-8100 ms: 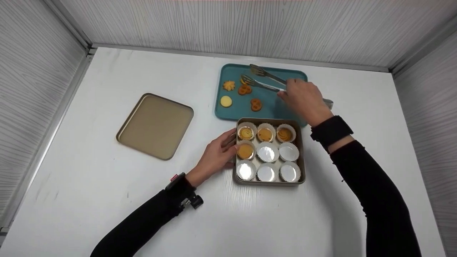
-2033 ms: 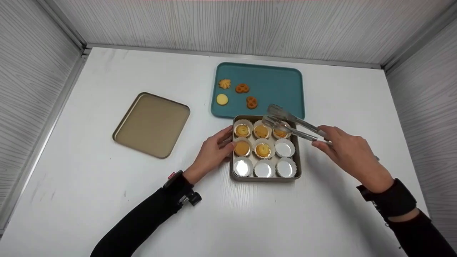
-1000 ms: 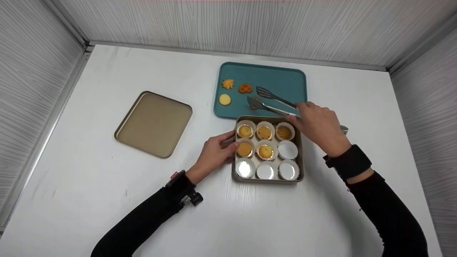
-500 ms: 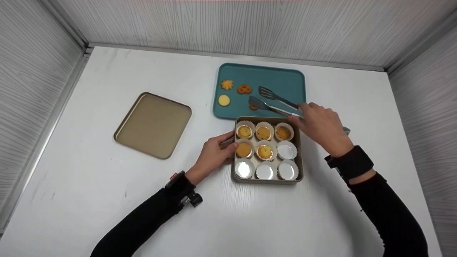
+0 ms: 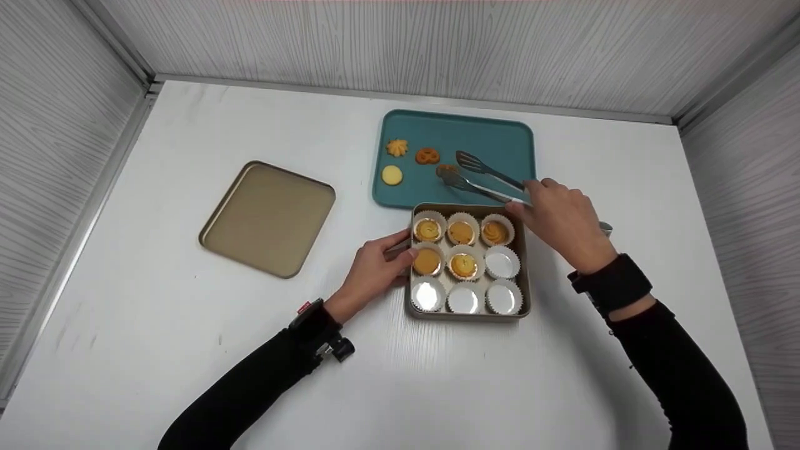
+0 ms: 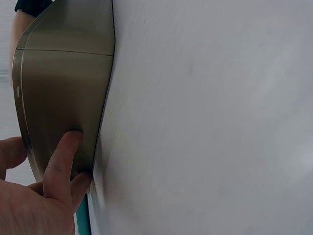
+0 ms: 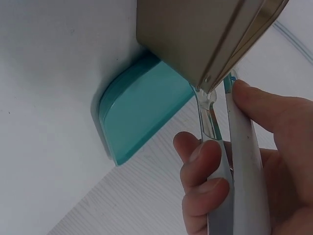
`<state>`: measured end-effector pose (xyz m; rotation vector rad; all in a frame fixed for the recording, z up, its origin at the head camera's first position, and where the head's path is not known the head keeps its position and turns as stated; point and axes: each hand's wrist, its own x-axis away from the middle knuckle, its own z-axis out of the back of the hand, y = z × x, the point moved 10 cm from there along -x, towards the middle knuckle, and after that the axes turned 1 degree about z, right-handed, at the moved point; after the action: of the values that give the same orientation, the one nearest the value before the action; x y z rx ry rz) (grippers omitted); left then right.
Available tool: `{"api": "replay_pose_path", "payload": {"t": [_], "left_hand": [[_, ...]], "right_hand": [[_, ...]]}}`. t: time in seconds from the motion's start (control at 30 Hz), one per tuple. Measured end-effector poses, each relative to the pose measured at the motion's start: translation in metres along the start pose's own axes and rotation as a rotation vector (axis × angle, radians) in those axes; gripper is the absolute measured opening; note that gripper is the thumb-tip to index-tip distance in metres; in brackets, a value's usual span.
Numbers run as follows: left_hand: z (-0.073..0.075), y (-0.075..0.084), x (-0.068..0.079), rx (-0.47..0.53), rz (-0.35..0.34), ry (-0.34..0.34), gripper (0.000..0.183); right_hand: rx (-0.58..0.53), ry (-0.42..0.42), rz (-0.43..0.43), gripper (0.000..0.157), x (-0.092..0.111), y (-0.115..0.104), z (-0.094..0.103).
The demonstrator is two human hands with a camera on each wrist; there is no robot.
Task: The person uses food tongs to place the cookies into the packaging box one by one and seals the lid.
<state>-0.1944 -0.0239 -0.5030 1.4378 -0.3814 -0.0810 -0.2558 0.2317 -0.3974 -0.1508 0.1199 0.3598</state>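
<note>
In the head view my left hand holds the left side of a square tin, thumb over its rim and fingers against the outer wall. Paper cups line the tin in three rows. Cookies sit in the back three cups and in the left and middle cups of the second row, including a round cookie in the centre. My right hand grips metal tongs, their arms spread over the teal tray. One tong tip overlaps a pretzel cookie. The right wrist view shows fingers wrapped round the tong handles.
Another pretzel cookie, a flower-shaped cookie and a pale round cookie lie on the tray's left half. A shallow square lid lies left of the tin. Walls enclose the table's back and sides.
Since the oldest frame, a round cookie has come into the tin's centre cup. The tongs returned from over the tin to the tray. The nearer pretzel has just shifted toward the back, under the tongs.
</note>
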Motion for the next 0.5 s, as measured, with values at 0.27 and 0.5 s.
{"api": "replay_pose_path", "payload": {"t": [0.27,0.5], "left_hand": [[-0.0005,-0.0008,0.0006,0.013,0.005,-0.007,0.055],[0.0005,-0.0021,0.0,0.003,0.006,0.001,0.055]], "right_hand": [[-0.019,-0.01,0.003,0.043,-0.005,-0.0032,-0.0076],[-0.023,-0.004,0.0,0.042,-0.0063,-0.0019,-0.0108]]}}
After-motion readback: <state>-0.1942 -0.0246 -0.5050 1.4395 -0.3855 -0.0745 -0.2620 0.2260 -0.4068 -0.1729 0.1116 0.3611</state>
